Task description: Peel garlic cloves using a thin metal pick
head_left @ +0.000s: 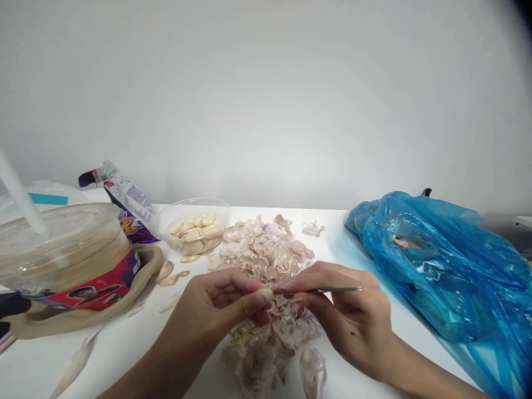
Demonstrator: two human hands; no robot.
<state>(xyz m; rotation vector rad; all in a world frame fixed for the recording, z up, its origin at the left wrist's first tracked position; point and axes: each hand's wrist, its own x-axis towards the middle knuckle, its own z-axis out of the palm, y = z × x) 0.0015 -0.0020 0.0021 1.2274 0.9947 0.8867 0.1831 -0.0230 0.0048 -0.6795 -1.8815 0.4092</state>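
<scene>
Pinching a pale garlic clove (265, 293) in the left hand (222, 305), fingers closed on it, thumb in front. Clove sits directly above the skin pile (268, 249), which is the reference for everything below.

Right hand (359, 313), over the pile's right edge: fingers closed around a thin metal tool (343, 289), one end sticking out to the right. Fingertips meet the clove; tool's other end is hidden, so can't tell if it touches.

Left of the pile, far side: clear container (228, 213) holding peeled cloves (201, 224). Nearer, also left: loose garlic bits (166, 270) on the white surface (332, 249). Further left: big lidded cup (93, 263) with white straw (19, 191), purple wrapper (137, 224) behind it.

Right of the pile, well apart: crumpled blue plastic bag (419, 277). One skin flake (313, 229) lies just off the pile's far right.
</scene>
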